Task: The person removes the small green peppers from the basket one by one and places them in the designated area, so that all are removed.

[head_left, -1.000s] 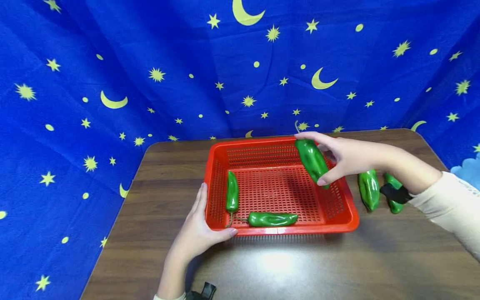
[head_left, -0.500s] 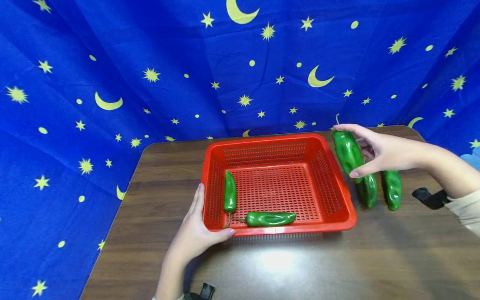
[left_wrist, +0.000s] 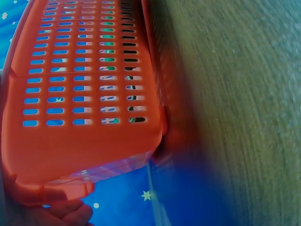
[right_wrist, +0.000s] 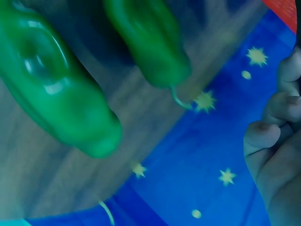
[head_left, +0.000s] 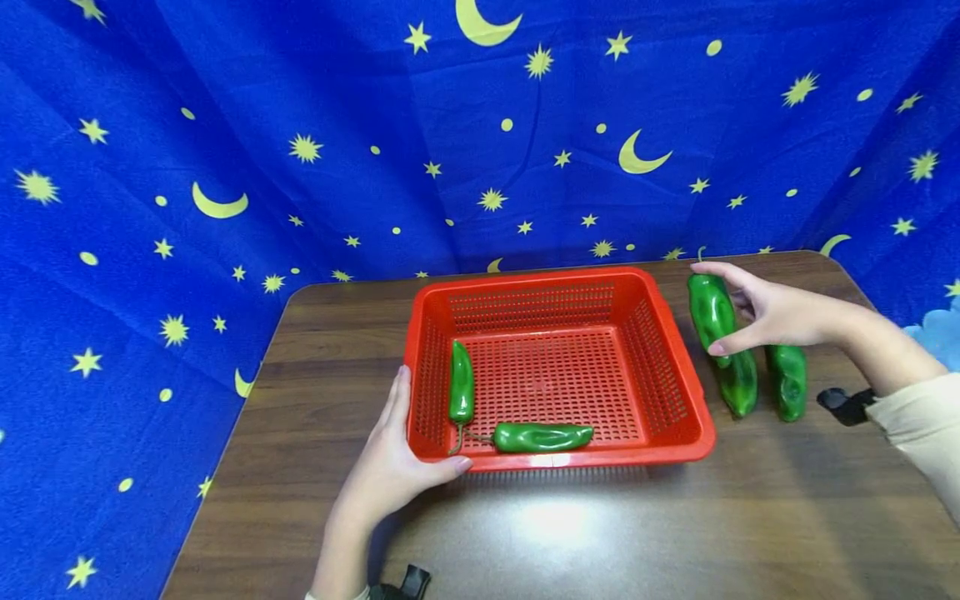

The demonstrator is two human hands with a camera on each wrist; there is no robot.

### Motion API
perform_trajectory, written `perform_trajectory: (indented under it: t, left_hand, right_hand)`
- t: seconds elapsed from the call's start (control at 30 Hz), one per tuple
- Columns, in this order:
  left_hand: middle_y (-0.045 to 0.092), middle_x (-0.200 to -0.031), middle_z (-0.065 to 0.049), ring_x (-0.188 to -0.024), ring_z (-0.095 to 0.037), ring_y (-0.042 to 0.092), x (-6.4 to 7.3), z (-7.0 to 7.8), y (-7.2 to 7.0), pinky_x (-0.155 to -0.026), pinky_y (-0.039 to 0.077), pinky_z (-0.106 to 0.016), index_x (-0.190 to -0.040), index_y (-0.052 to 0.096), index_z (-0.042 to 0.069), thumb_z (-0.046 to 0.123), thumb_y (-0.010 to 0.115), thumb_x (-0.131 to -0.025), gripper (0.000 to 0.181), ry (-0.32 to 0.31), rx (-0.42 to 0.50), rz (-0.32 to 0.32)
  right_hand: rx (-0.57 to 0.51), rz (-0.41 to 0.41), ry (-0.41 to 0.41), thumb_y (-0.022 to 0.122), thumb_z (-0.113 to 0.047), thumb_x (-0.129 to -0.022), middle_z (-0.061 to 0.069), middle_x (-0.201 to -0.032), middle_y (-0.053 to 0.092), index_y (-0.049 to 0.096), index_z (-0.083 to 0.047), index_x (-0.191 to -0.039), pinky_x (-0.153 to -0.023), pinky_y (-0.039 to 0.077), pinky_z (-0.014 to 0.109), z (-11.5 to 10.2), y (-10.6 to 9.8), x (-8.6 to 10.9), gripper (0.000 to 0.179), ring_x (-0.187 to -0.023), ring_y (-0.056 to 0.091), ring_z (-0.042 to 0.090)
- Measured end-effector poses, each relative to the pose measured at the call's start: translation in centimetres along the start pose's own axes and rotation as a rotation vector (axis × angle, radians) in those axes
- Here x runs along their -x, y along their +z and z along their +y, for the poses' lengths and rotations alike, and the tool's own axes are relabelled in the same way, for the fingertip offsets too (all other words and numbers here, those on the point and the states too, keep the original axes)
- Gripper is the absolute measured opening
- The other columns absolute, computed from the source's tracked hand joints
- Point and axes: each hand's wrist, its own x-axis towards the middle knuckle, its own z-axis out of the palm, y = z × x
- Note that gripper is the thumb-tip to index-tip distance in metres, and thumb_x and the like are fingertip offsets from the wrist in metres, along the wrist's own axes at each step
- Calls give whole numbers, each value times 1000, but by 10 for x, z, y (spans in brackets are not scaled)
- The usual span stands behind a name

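My left hand (head_left: 390, 454) grips the front left corner of a red perforated plastic basket (head_left: 564, 278), the thumb on its front rim and the fingers along its left side. Inside lie two green peppers, one upright in view (head_left: 462, 382), the other crosswise (head_left: 543, 437). Just right of the basket, my right hand (head_left: 772, 310) holds a larger green pepper (head_left: 708, 307) between thumb and fingers, stem end up. Its lower tip overlaps another green pepper (head_left: 740, 385); whether they touch I cannot tell. In the right wrist view the fingers (right_wrist: 263, 134) are curled, two peppers beyond them.
One more green pepper (head_left: 789, 383) lies under my right forearm on the brown wooden table (head_left: 322, 383). A blue curtain (head_left: 360, 92) with yellow moons and stars hangs behind and beside the table. Black straps circle both wrists.
My right hand has carried its pepper from above the basket rightward past the rim, then slightly farther right and lower. The left hand stays on the basket's corner.
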Motion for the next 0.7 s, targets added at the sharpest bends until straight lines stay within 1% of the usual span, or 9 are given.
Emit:
perform_trajectory:
  t: [0.1,0.17,0.3,0.43,0.53,0.57,0.63,0.7]
  left_hand:
    - [3,-168,0,-152,-31,20,0,1,0,-116,31,-55,-160,-1,31,60,89,-60,138,5,2,0]
    - [3,-169,-1,-152,-31,21,0,1,0,-116,32,-55,-160,-1,31,59,89,-60,138,6,5,0]
    - [3,-168,0,-152,-31,20,0,1,0,-116,32,-55,-160,-1,31,60,89,-60,138,9,7,3]
    - [3,-168,1,-152,-31,21,0,1,0,-116,32,-55,-160,-2,32,61,89,-59,139,10,15,2]
    - [3,-168,4,-151,-30,23,-1,2,0,-115,33,-55,-160,-2,34,58,90,-59,138,-1,32,1]
    - [3,-168,5,-151,-30,24,0,1,0,-115,33,-55,-159,-2,35,57,90,-59,138,-1,35,0]
    - [4,-168,5,-150,-30,26,0,1,0,-114,34,-56,-159,-2,35,57,90,-59,138,5,40,-2]
    - [4,-168,5,-150,-30,27,0,1,0,-114,34,-55,-159,-1,35,58,90,-59,138,9,49,-3]
  right_hand:
    - [-19,-8,19,81,-5,-79,23,-126,53,8,-12,-157,-83,56,24,11,7,-3,107,-99,65,7]
    - [-3,-13,35,83,-8,-78,22,-125,55,8,-12,-157,-82,55,25,16,11,-6,109,-99,65,8]
    - [62,-43,84,86,-16,-75,20,-125,57,11,-12,-157,-82,54,31,24,20,-11,111,-102,63,17]
    - [147,-79,130,89,-24,-70,22,-130,55,16,-10,-155,-83,51,36,27,26,-14,113,-108,60,26]
    - [189,-116,169,90,-26,-68,23,-130,55,17,-8,-154,-82,50,35,28,28,-17,115,-105,60,25]
    - [198,-133,186,90,-26,-68,23,-128,56,16,-8,-155,-80,50,34,28,28,-18,115,-101,60,24]
    - [190,-168,214,89,-23,-69,21,-119,59,15,-6,-155,-75,50,33,29,29,-20,115,-91,60,22]
    - [193,-188,235,88,-21,-69,16,-107,61,14,-4,-155,-71,48,31,28,30,-21,114,-82,58,19]
